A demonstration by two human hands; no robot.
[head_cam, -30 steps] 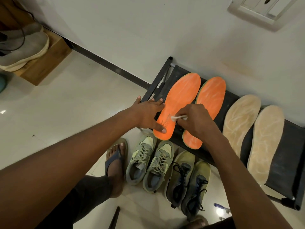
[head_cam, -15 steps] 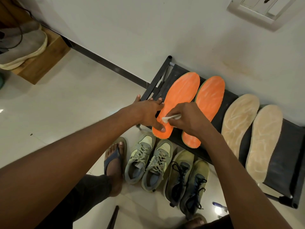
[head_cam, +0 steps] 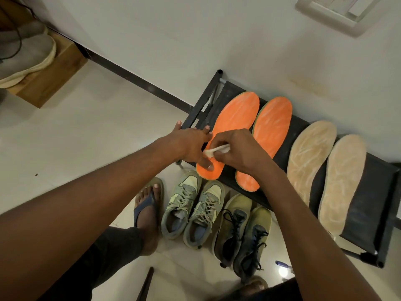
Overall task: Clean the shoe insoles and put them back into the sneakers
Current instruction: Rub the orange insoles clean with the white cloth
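Observation:
Two orange insoles lie on a black fabric rack (head_cam: 360,192): the left orange insole (head_cam: 236,118) and the right orange insole (head_cam: 273,124). Two beige insoles (head_cam: 310,157) (head_cam: 342,181) lie further right. My left hand (head_cam: 193,144) presses flat on the heel end of the left orange insole, thumb on its surface. My right hand (head_cam: 238,153) grips a small white brush (head_cam: 213,151), its head on that insole near my left thumb. On the floor below stand a grey-green pair of sneakers (head_cam: 193,209) and an olive pair with black laces (head_cam: 243,233).
White wall runs behind the rack, with a dark skirting strip (head_cam: 130,77). My sandalled foot (head_cam: 147,205) stands left of the sneakers. A wooden box (head_cam: 52,79) with a grey shoe is at far left. A blue-handled item (head_cam: 283,265) lies on the tiles near the rack leg.
My right hand has drawn the brush leftward and down along the left orange insole, toward my left thumb. My left hand stays pressed on the heel end.

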